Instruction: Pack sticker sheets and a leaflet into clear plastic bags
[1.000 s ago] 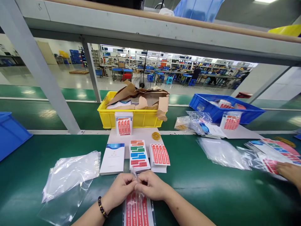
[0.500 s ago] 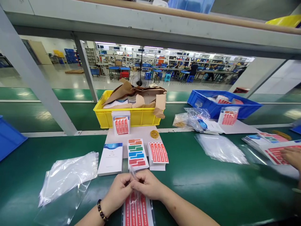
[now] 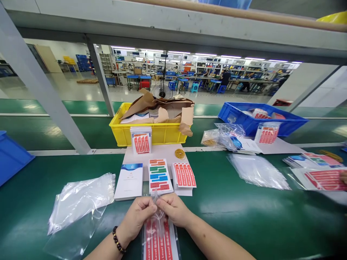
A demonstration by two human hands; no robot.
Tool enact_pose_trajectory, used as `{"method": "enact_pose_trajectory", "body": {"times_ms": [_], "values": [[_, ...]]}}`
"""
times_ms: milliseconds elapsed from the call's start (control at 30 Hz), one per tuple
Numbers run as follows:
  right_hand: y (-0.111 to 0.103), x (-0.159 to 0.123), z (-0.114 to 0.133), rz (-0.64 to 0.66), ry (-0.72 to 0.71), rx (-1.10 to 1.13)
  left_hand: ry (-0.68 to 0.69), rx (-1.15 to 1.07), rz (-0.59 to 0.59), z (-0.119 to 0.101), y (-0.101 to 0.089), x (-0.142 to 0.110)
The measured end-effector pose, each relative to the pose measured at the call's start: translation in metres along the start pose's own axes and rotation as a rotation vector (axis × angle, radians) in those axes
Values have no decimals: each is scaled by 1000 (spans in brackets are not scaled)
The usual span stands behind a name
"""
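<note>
We see the long clear plastic bag (image 3: 160, 215) lying on the smooth green tabletop (image 3: 222, 224) right in front of the body, its lower part reaching the bottom of the view, with a red-and-white printed label sheet (image 3: 159, 243) inside; the table probably bears most of the weight, so the fingers need only manage the gathered upper end. Just beyond it we find three piles side by side, the white booklets with a blue top band (image 3: 128, 183), the multicoloured label sheets (image 3: 159, 176) and the red-and-white label cards (image 3: 184, 175), set apart by kind, we judge, so that each stays within short reach and unmixed. Their far ends rest over a flat white board (image 3: 162, 151), where a filled clear pouch (image 3: 141, 141) stands upright against the yellow plastic bin (image 3: 119, 131), which seems to serve as its prop. The loose heap of clear plastic bags (image 3: 84, 196) sits to the left, near the forearm yet out of its way. As for pose, we note both forearms slanting inward from below, the left hand (image 3: 139, 213) and the right hand (image 3: 175, 210) nearly meeting, knuckles outward. Each grasps the bunched plastic between thumb and curled fingers, the thumbs pointing toward each other; how firmly they press, we cannot tell.
</note>
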State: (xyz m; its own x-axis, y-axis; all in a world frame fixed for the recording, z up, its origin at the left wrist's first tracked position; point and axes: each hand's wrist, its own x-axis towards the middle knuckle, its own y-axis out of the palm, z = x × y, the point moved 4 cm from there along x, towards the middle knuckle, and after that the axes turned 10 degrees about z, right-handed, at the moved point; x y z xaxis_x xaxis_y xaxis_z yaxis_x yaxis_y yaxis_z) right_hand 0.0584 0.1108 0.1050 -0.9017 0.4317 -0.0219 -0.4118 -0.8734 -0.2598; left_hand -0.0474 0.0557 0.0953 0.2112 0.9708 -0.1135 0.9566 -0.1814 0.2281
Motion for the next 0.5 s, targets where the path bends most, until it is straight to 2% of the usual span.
{"method": "enact_pose_trajectory", "body": {"times_ms": [67, 133, 200, 300, 400, 433, 500], "values": [[-7, -3, 7, -161, -23, -147, -28, 68, -129, -3, -6, 1], [-5, -8, 21, -255, -132, -438, -43, 108, -237, -5, -11, 1], [6, -12, 31, -229, -238, -752, -53, 93, -279, -5, -12, 2], [16, -13, 31, -169, -215, -997, -76, 28, -259, -3, -10, 4], [10, -12, 26, -155, -175, -990, -78, 73, -227, -6, -11, 2], [6, -12, 25, -146, -175, -936, -34, 158, -241, -10, -13, -1], [-4, -12, 25, -123, -171, -796, 158, 422, -273, -24, -16, -7]]}}
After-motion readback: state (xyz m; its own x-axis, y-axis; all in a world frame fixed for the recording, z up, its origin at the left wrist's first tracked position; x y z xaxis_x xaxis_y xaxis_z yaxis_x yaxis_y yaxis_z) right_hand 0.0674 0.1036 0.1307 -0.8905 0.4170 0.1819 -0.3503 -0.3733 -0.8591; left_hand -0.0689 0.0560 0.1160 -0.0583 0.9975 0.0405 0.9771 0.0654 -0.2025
